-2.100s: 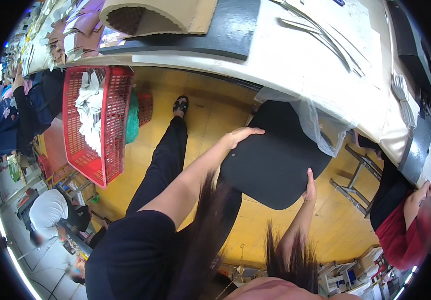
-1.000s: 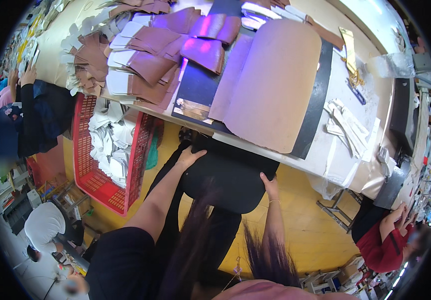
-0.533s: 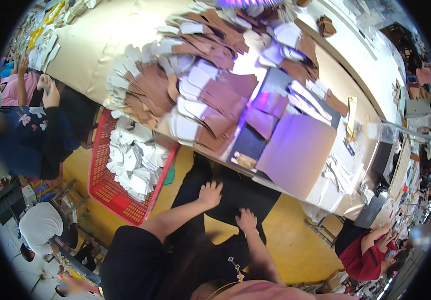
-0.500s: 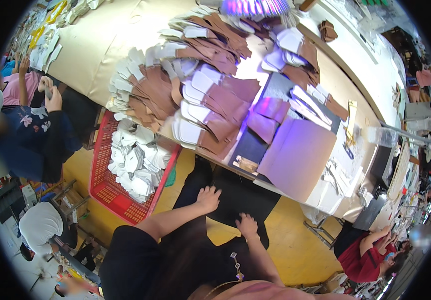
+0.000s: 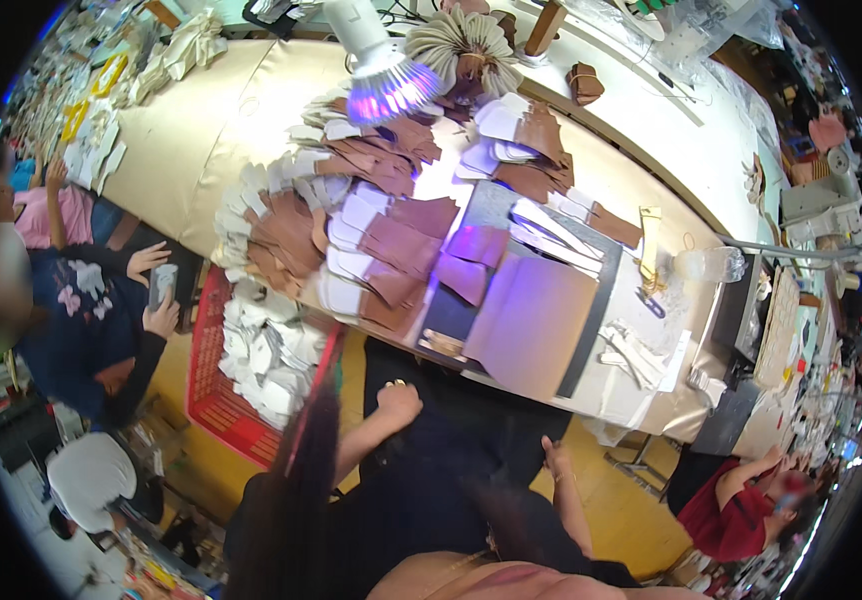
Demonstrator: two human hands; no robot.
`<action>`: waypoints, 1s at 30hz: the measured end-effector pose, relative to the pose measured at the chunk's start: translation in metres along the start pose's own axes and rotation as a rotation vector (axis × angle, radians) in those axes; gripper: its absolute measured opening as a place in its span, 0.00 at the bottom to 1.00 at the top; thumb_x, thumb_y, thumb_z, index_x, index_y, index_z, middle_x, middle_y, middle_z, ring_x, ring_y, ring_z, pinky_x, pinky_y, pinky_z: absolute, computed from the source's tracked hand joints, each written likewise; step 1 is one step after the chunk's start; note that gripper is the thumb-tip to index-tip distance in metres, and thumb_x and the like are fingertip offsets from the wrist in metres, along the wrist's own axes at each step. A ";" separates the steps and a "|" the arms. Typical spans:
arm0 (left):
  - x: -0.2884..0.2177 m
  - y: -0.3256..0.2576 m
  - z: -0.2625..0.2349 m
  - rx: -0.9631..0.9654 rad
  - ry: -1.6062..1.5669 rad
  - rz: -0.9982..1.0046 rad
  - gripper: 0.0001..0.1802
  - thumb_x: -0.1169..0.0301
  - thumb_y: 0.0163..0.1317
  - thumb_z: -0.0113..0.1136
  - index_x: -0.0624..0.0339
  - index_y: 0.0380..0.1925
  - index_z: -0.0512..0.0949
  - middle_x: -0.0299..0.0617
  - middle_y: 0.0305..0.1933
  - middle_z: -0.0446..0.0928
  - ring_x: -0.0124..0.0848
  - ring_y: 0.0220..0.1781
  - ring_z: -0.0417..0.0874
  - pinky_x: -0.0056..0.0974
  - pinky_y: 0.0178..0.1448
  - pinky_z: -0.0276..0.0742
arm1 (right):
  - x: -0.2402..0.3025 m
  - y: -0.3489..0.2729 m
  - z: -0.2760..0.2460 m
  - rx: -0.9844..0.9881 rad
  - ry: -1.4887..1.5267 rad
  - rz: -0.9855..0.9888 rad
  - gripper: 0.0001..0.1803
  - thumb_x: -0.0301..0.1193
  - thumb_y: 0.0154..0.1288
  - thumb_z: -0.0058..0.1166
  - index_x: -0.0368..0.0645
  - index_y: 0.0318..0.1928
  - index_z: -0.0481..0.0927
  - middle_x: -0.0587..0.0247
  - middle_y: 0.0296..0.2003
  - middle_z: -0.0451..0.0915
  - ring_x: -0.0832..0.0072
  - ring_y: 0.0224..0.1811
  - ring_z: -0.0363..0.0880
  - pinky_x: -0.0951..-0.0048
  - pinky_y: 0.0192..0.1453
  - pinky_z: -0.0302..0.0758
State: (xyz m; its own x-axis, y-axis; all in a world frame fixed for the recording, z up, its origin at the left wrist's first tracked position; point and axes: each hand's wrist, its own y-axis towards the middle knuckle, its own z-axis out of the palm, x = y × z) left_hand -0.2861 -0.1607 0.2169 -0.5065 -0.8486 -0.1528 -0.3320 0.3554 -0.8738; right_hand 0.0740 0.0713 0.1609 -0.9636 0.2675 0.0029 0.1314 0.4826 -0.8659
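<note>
My left hand (image 5: 399,404) hovers over the dark cloth of my lap, just below the table's front edge. Its fingers are curled in and nothing shows in them. To the right, my right hand (image 5: 556,458) is beside the dark cloth with its fingers stretched out, holding nothing that I can see. On the table ahead lie fanned stacks of brown and white cut pieces (image 5: 409,232). A brown sheet (image 5: 531,325) rests on a dark board, beside small brown pieces (image 5: 471,262) under purple light.
A red plastic crate (image 5: 213,385) full of white pieces stands left of my lap. A lamp (image 5: 391,85) hangs over the far stacks. White strips (image 5: 631,350) and small scissors (image 5: 651,303) lie on the right. At the left, a person (image 5: 81,310) holds a phone-like object.
The view has shifted, so the table sits lower and the lamp shows more fully. My left hand has gone from spread fingers to curled. The person at left has raised their hands apart.
</note>
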 end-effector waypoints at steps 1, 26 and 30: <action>-0.011 0.003 0.000 -0.056 -0.026 -0.006 0.22 0.53 0.55 0.58 0.59 0.39 0.80 0.50 0.41 0.80 0.45 0.46 0.81 0.45 0.48 0.78 | 0.009 0.015 -0.013 0.028 0.071 -0.051 0.25 0.47 0.63 0.53 0.33 0.39 0.76 0.56 0.22 0.76 0.73 0.16 0.75 0.71 0.18 0.74; 0.102 0.110 0.065 -0.572 -0.939 -0.216 0.12 0.69 0.56 0.53 0.69 0.34 0.77 0.50 0.24 0.79 0.36 0.23 0.83 0.39 0.29 0.78 | 0.122 0.020 0.005 -0.105 -0.580 -1.344 0.19 0.41 0.65 0.48 0.41 0.47 0.77 0.48 0.44 0.78 0.50 0.48 0.76 0.57 0.53 0.71; 0.119 0.132 0.129 -0.381 -1.246 -0.363 0.14 0.66 0.60 0.52 0.64 0.40 0.76 0.48 0.26 0.79 0.35 0.25 0.81 0.40 0.29 0.77 | 0.124 -0.015 0.007 0.260 -0.528 -1.197 0.18 0.39 0.65 0.46 0.41 0.49 0.74 0.48 0.40 0.79 0.52 0.45 0.77 0.56 0.51 0.72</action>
State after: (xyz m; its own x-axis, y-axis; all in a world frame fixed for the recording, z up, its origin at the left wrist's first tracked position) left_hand -0.2874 -0.2655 0.0232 0.6412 -0.6328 -0.4340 -0.5927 -0.0493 -0.8039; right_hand -0.0497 0.0909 0.1709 -0.4347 -0.5882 0.6820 -0.8448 0.0039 -0.5351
